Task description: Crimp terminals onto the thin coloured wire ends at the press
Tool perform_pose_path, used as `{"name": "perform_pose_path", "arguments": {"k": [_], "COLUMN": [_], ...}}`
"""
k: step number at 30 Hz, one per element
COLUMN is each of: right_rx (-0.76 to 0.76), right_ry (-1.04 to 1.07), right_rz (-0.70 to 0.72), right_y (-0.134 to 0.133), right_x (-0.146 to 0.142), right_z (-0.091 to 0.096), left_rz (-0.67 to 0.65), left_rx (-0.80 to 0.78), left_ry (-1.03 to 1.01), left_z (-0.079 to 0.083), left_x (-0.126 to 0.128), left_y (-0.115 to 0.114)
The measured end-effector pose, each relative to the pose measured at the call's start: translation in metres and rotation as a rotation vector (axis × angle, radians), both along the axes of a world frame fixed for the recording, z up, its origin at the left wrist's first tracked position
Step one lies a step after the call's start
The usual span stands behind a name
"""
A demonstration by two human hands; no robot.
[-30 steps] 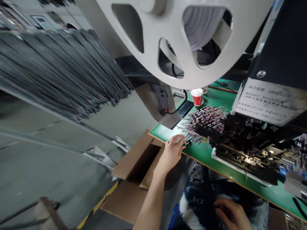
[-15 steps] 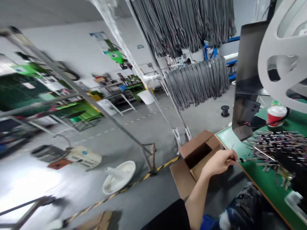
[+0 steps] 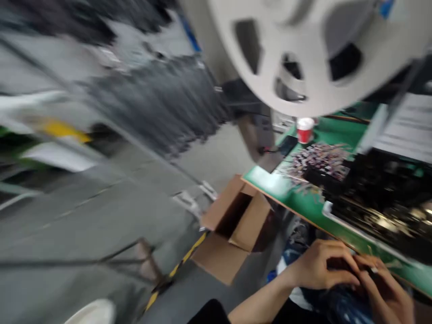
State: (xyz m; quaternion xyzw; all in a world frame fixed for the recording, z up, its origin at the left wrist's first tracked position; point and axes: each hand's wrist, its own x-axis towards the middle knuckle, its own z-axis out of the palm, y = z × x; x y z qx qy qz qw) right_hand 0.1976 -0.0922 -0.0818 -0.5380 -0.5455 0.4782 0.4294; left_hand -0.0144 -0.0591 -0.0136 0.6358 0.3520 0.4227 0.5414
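Workshop floor (image 3: pixel 84 216), green worktop (image 3: pixel 270 182), near edge: left hand (image 3: pixel 324 265) and right hand (image 3: pixel 384 292) curled together, grip apparently closed on something too blurred for me to name; further along, cut wires (image 3: pixel 319 159) heaped against a black machine (image 3: pixel 381 193); cardboard box (image 3: pixel 236 220) just past the worktop's corner; red paper cup (image 3: pixel 305 129) at the far edge
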Motion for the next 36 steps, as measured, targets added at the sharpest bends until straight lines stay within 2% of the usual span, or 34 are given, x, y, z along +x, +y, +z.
{"name": "perform_pose_path", "arguments": {"k": [3,6,11,14,17,20,24,31,33,36], "right_rx": [0.021,-0.022,0.085,0.039,-0.037,-0.085,-0.102,-0.053,-0.066,-0.11], "right_ry": [0.159,0.311,0.525,0.551,0.55,0.526,0.506,0.537,0.538,0.63], "right_rz": [-0.151,-0.29,-0.34,-0.289,-0.184,-0.124,-0.119,-0.154,-0.166,-0.101], "right_y": [-0.008,-0.001,0.012,0.016,0.016,0.015,0.015,0.018,0.02,0.024], "right_x": [-0.006,-0.021,-0.03,-0.028,-0.028,-0.03,-0.03,-0.024,-0.025,-0.027], "right_z": [0.026,0.048,0.07,0.072,0.071,0.069,0.066,0.058,0.059,0.059], "left_rz": [0.082,0.011,-0.096,-0.129,-0.042,-0.01,-0.007,0.079,0.096,0.078], "left_rx": [-0.026,-0.061,-0.094,-0.067,-0.1,-0.135,-0.16,-0.203,-0.211,-0.238], "left_ry": [0.026,-0.009,0.026,0.091,0.012,-0.047,-0.042,-0.012,-0.005,-0.054], "left_z": [0.0,-0.006,-0.013,-0.006,0.006,0.016,0.023,0.024,0.02,0.011], "left_x": [0.017,0.019,0.002,-0.013,-0.016,-0.004,0.016,0.024,0.025,0.027], "left_y": [0.002,0.01,0.023,0.032,0.037,0.039,0.041,0.038,0.036,0.034]}}
